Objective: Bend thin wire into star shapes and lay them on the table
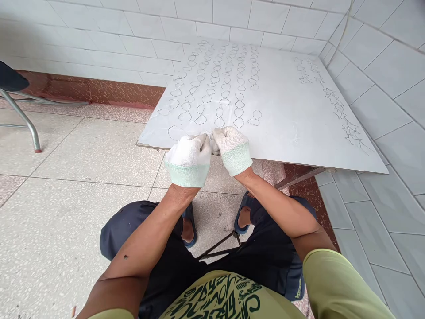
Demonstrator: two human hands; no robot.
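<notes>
Both of my hands wear white knit gloves with pale green cuffs and meet at the near edge of a white board [282, 115]. My left hand [190, 153] is closed in a pinch on a thin wire, and a rounded wire loop [168, 132] shows just past its knuckles. Close beside it, my right hand [230, 146] is also pinched shut, seemingly on the same wire; the fingertips hide the exact grip. Beyond the hands, rows of wire figure-eights [219, 117] lie on the board, with a separate figure-eight [255, 117] to the right.
Several star-shaped wire pieces [335, 104] run along the board's right side. Tiled walls [212, 15] border the board behind and to the right. A metal chair leg [28, 117] stands on the floor at left. Under the board is a brown support bar [299, 177].
</notes>
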